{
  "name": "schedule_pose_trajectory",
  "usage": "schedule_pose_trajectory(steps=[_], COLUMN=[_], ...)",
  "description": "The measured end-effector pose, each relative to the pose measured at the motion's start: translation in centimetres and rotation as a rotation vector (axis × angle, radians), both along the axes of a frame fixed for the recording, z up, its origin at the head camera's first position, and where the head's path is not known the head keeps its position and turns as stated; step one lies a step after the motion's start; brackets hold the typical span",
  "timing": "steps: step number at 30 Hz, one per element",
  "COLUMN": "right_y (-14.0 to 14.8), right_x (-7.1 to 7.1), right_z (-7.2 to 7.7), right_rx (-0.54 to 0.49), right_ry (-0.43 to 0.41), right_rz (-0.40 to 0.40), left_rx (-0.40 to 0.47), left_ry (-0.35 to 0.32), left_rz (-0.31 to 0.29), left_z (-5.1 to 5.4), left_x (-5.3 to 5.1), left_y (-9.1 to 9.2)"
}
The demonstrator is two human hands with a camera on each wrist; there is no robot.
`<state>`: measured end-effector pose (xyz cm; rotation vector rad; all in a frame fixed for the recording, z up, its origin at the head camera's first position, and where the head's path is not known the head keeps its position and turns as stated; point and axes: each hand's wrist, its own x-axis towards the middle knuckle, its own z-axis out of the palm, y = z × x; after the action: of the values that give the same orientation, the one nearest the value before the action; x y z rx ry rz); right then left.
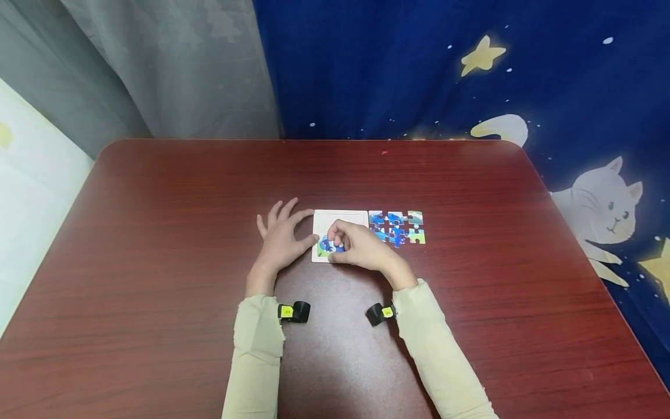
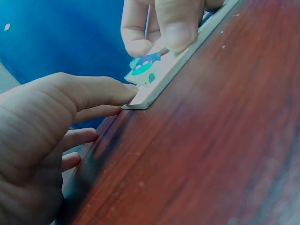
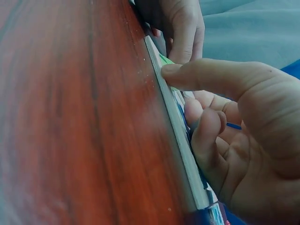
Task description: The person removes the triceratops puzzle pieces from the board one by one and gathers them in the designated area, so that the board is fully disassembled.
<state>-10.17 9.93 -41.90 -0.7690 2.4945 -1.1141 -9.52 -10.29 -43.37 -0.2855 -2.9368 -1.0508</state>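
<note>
A white puzzle tray point(image 1: 340, 217) lies in the middle of the table. At its lower left is a blue and green puzzle piece point(image 1: 323, 247), seen tilted at the tray's corner in the left wrist view. Thumb and fingertips of my right hand point(image 1: 361, 247) pinch at this puzzle piece point(image 2: 144, 69), the other fingers curled; they partly hide it. My left hand point(image 1: 282, 241) lies beside the tray with fingers spread, its thumb and index finger touching the tray's left side. More blue puzzle pieces point(image 1: 396, 218) lie right of the tray.
Around the tray is a dark red wooden table point(image 1: 183, 244). A grey curtain point(image 1: 199, 70) and a blue curtain point(image 1: 366, 70) hang behind its far edge. Each wrist wears a black camera, one on the left wrist point(image 1: 300, 312).
</note>
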Motion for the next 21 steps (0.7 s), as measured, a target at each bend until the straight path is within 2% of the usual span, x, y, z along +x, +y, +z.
schedule_pose_trajectory(steps=[4,14,21], right_y=[-0.4,-1.8,-1.5], right_x=[0.3,1.3,1.0], right_z=[0.8,2.5,3.0], right_rx=[0.05,0.262,0.273], right_ry=[0.035,0.177,0.265], right_rz=[-0.014,-0.027,0.012], left_rx=[0.001,0.003,0.001], left_ry=[0.002,0.01,0.006], left_rz=[-0.001,-0.002,0.002], left_z=[0.1,-0.1,-0.1], left_x=[0.0,-0.2,-0.1], left_y=[0.0,0.1,-0.1])
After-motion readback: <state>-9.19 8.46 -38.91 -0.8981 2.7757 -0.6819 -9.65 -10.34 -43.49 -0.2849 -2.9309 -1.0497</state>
